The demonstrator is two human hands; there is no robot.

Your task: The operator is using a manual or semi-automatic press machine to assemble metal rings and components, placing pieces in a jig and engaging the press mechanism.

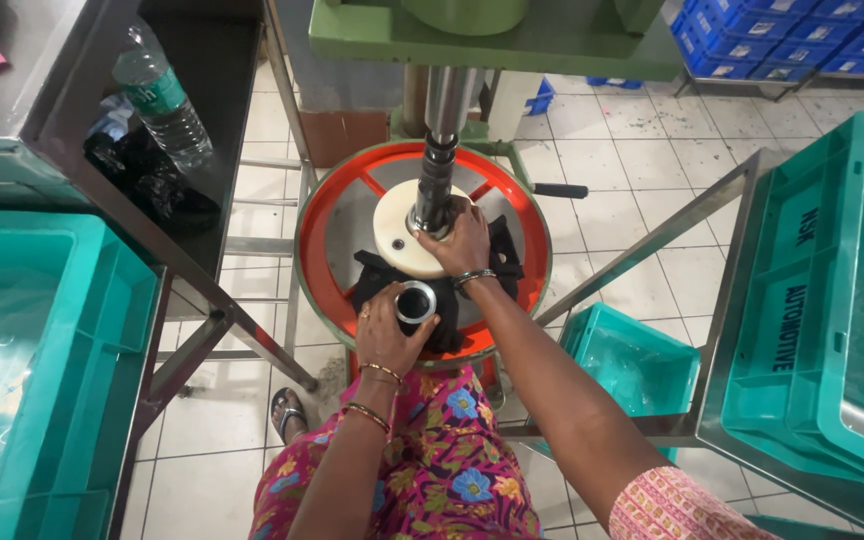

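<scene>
Left hand [384,335]: fingers curled around a short metal ring [416,301], gripping its side; ring's open bore faces up. It sits on a black cloth [377,275] at the near edge of the press bed.

Right hand [464,243]: palm down, fingers spread and closed over the near side of a cream round disc [395,228], touching the vertical steel shaft [436,180] that comes down onto the disc's centre. Forearm reaches in from lower right; left forearm rises straight from the lap.

Both hands work inside an orange-red wheel rim [314,215] with a green outer edge; a black handle [560,190] juts right. Little free room between the hands.

Left: steel counter [102,190] with a plastic bottle [162,100]; teal crate [62,340] holding clear plastic film. Right: large teal crate [802,330], tilted on a frame; a smaller teal bin [632,365] stands on the tiled floor, contents unclear.
</scene>
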